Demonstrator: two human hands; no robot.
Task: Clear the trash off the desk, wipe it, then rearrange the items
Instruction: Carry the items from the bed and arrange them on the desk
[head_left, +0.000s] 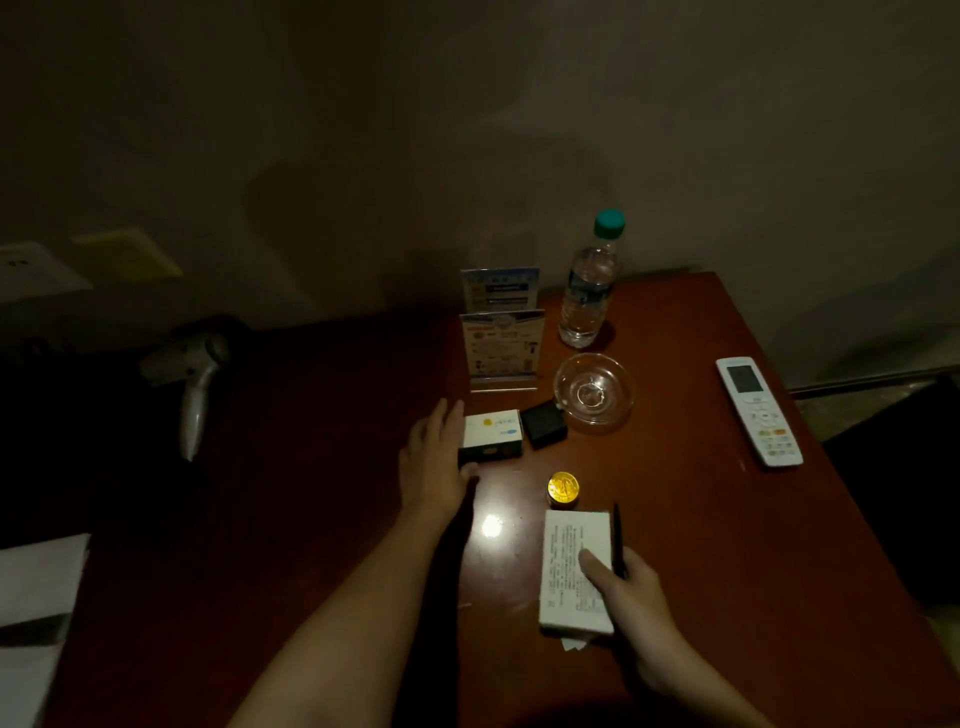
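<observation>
I see a reddish-brown desk, a clear bottle capped teal, a gold tin, a white remote and my white notepad with dark print.

Your white notepad lies flat near the front of the desk, with the black pen along its right edge and the gold-lidded tin just behind.
</observation>
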